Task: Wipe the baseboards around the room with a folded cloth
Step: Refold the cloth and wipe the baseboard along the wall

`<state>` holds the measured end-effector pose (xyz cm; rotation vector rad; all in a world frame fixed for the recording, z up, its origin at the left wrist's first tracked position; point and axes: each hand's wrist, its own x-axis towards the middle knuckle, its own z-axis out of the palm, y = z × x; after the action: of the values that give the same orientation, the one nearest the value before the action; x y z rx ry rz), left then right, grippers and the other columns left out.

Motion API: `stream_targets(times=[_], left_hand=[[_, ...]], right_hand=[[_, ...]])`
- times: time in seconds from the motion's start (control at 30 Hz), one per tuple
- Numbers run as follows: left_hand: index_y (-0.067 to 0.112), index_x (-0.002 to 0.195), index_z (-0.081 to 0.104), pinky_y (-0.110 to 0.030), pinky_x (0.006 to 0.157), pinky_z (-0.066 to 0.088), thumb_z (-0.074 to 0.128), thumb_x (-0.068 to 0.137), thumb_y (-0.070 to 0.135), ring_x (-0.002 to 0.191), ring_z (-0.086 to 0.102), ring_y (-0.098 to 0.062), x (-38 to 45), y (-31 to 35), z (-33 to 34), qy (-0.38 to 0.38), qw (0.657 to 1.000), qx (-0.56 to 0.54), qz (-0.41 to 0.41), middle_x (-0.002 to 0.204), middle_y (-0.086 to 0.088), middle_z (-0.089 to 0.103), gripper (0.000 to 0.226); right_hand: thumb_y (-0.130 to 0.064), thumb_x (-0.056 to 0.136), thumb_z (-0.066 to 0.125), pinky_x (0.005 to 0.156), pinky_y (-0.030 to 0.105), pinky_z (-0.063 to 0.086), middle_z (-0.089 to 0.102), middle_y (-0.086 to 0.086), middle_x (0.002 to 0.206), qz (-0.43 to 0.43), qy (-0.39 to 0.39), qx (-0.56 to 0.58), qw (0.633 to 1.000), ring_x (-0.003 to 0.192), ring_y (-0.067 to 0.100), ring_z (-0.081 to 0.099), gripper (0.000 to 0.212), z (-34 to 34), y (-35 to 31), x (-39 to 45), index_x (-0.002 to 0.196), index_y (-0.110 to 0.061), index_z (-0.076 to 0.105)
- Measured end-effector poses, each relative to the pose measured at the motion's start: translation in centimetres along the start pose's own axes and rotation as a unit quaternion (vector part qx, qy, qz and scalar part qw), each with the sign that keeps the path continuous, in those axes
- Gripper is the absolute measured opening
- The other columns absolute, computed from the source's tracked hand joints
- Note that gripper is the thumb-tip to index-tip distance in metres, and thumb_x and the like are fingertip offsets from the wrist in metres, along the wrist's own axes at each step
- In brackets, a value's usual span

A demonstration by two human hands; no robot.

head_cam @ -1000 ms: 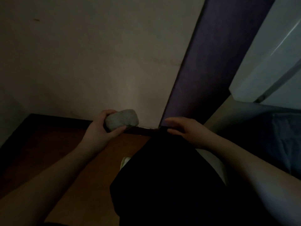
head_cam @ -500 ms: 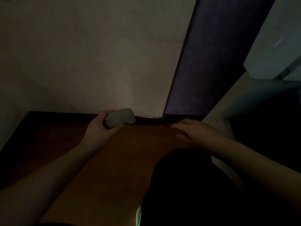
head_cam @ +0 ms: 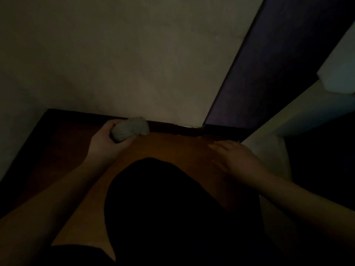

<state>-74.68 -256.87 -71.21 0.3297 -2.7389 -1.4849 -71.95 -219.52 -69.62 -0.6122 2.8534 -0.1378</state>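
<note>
The room is dim. My left hand (head_cam: 106, 142) grips a bunched grey cloth (head_cam: 130, 128) and holds it against the dark baseboard (head_cam: 172, 127) that runs along the foot of the pale wall. My right hand (head_cam: 233, 154) lies flat with straight fingers on the orange-brown floor (head_cam: 169, 144), to the right of the cloth and a little in front of the baseboard. The baseboard also runs down the left side (head_cam: 28, 143) of the floor.
A dark purple panel (head_cam: 269, 73) stands at the right of the wall. A white piece of furniture (head_cam: 288, 116) juts in from the right. My dark-clothed knee (head_cam: 172, 198) fills the lower middle.
The view has tilted and shifted so more floor shows. My left hand with the cloth has come down onto the baseboard. My right hand has settled flat on the floor.
</note>
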Motion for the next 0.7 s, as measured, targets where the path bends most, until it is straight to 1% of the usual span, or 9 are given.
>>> stream_targets(times=[0.07,0.13,0.2,0.3,0.37,0.43,0.5,0.57,0.7], left_hand=[[0.051,0.107,0.056,-0.029,0.086,0.052,0.072,0.053,0.072,0.099,0.064,-0.002,-0.4,-1.2,-1.1,0.027,0.999,0.003,-0.018,0.106,0.017,0.067,0.061],[0.048,0.116,0.054,-0.032,0.087,0.052,0.071,0.053,0.071,0.101,0.064,-0.011,-0.4,-2.4,-1.9,0.032,0.999,0.016,-0.024,0.110,0.009,0.067,0.070],[0.043,0.121,0.054,-0.026,0.082,0.048,0.079,0.057,0.066,0.100,0.063,-0.010,-0.1,-3.8,-2.3,0.028,0.999,0.035,-0.025,0.109,0.011,0.066,0.072],[0.041,0.118,0.057,-0.015,0.072,0.043,0.081,0.063,0.060,0.091,0.061,0.004,0.1,-5.7,-2.5,0.035,0.998,0.035,-0.042,0.100,0.024,0.063,0.063],[0.041,0.116,0.058,-0.013,0.069,0.043,0.080,0.063,0.060,0.088,0.060,0.009,0.4,-6.6,-2.2,0.027,0.998,0.035,-0.053,0.100,0.025,0.062,0.060],[0.037,0.116,0.059,-0.013,0.069,0.045,0.082,0.068,0.051,0.087,0.060,0.007,1.0,-7.3,-1.9,0.007,0.997,0.050,-0.064,0.101,0.022,0.062,0.056],[0.032,0.121,0.059,-0.019,0.075,0.047,0.083,0.072,0.037,0.092,0.062,-0.002,1.5,-8.4,-1.5,-0.005,0.994,0.080,-0.072,0.104,0.012,0.064,0.055],[0.026,0.124,0.059,-0.027,0.079,0.045,0.084,0.074,0.030,0.096,0.061,-0.014,1.9,-9.5,-1.1,-0.009,0.991,0.108,-0.082,0.107,0.004,0.064,0.056],[0.019,0.126,0.060,-0.030,0.081,0.042,0.085,0.074,0.023,0.097,0.058,-0.017,3.6,-9.9,-1.2,-0.041,0.984,0.150,-0.092,0.106,0.002,0.060,0.058]], right_hand=[[-0.045,0.099,0.047,0.115,0.036,0.022,0.031,0.001,0.159,-0.021,-0.014,0.001,1.000,0.144,0.022,0.030,0.060,2.3,-1.4,1.5,0.154,-0.028,0.030],[-0.050,0.100,0.043,0.117,0.036,0.014,0.021,0.001,0.163,-0.045,-0.024,-0.001,0.999,0.148,0.022,0.021,0.064,5.2,-2.2,3.6,0.156,-0.028,0.021],[-0.053,0.101,0.035,0.119,0.038,0.008,0.014,0.001,0.165,-0.063,-0.035,-0.012,0.997,0.150,0.021,0.013,0.066,8.4,-2.6,6.2,0.158,-0.026,0.013],[-0.055,0.101,0.030,0.122,0.043,0.019,0.013,0.001,0.165,-0.069,-0.062,-0.002,0.996,0.151,0.021,0.013,0.067,13.7,-4.4,10.4,0.158,-0.023,0.014],[-0.060,0.101,0.023,0.121,0.044,0.019,0.005,-0.001,0.166,-0.061,-0.109,0.008,0.992,0.151,0.022,0.012,0.069,17.9,-5.7,12.2,0.158,-0.025,0.009],[-0.063,0.100,0.016,0.122,0.045,0.013,-0.003,-0.003,0.166,-0.047,-0.149,0.004,0.988,0.152,0.023,0.006,0.070,22.0,-6.2,12.7,0.158,-0.027,0.003],[-0.063,0.100,0.016,0.122,0.047,0.012,0.000,-0.002,0.165,-0.036,-0.134,0.012,0.990,0.152,0.022,0.000,0.068,25.1,-5.9,12.6,0.157,-0.027,0.007],[-0.062,0.100,0.020,0.120,0.050,0.015,0.011,-0.001,0.165,-0.028,-0.117,0.018,0.993,0.151,0.019,0.001,0.065,26.6,-5.4,12.7,0.156,-0.028,0.016],[-0.063,0.099,0.020,0.120,0.050,0.010,0.013,-0.002,0.164,-0.030,-0.107,0.038,0.993,0.151,0.019,0.002,0.065,27.7,-4.9,13.4,0.156,-0.033,0.016]])
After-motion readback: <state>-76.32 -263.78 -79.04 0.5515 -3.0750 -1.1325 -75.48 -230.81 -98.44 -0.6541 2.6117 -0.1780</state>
